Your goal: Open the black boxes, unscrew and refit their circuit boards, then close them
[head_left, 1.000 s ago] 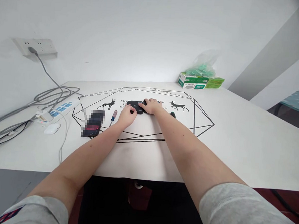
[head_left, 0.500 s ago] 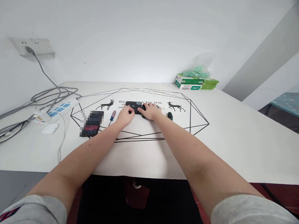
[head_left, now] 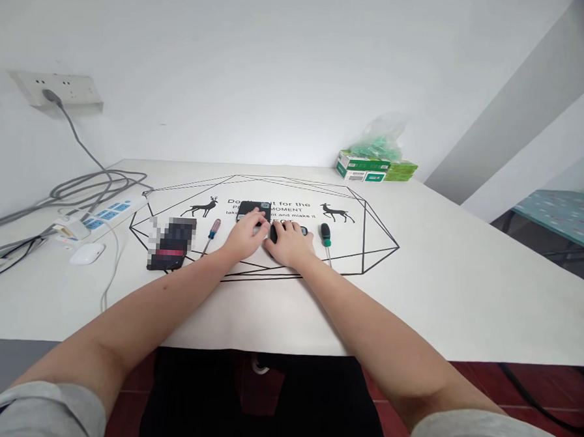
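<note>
My left hand (head_left: 245,237) and my right hand (head_left: 289,243) rest side by side on the white table (head_left: 465,280), inside a printed black geometric outline. Between their fingers sits a small black and grey part (head_left: 274,231), which both hands pinch; I cannot make out what it is. Just beyond my left fingers lies a flat black device (head_left: 253,210), and whether they touch it I cannot tell. A red-handled screwdriver (head_left: 211,232) lies left of my left hand. A green-handled screwdriver (head_left: 325,238) lies right of my right hand.
A dark phone (head_left: 169,250), partly blurred out, lies left of the red screwdriver. Further left are a white mouse (head_left: 87,253), a power strip (head_left: 101,217) and a tangle of grey cables (head_left: 78,191). Green boxes under a plastic bag (head_left: 373,165) stand at the back right.
Both hands have drawn back toward me from the flat black device, bringing a small dark part along. The green screwdriver, hidden before by my right hand, now shows fully.
</note>
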Demonstrator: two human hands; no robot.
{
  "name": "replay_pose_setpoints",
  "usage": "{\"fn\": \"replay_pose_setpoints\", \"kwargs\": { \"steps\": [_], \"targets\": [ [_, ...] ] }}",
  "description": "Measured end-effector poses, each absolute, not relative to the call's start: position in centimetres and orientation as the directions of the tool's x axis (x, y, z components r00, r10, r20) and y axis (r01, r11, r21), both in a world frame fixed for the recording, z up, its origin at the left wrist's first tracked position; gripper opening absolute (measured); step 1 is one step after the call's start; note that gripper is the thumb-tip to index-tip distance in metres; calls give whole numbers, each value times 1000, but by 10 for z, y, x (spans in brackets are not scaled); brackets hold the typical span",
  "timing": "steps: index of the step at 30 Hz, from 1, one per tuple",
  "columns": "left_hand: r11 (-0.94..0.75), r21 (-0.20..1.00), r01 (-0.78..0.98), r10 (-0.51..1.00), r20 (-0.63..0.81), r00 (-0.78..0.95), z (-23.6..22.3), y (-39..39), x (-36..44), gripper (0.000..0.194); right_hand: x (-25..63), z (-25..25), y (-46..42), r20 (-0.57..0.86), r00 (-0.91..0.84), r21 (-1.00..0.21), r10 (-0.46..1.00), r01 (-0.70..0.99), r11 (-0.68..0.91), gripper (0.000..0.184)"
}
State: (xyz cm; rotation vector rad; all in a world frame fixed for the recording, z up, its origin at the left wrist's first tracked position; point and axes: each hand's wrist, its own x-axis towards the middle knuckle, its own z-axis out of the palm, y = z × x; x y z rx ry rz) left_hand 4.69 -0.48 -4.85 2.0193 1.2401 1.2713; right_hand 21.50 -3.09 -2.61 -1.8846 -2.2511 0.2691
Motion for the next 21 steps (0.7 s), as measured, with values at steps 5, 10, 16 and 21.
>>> {"fn": "replay_pose_setpoints", "kwargs": {
  "steps": [5,10,16,21],
  "targets": [
    [-607,619,498,795,468,386,-47,-17,48,8,213,-25,-36,17,-154,-284,988,947,152,55],
    [-681,527,508,731,455,508,-51,-19,48,19,216,-23,-37,15,-177,-284,984,943,174,53],
    [-759,382,528,649,521,555,-59,-16,45,38,212,-16,-48,13,-201,-362,980,912,192,53],
    [-741,434,513,667,563,488,-61,-17,45,44,209,-17,-56,51,-189,-453,981,871,191,50]
  ]
}}
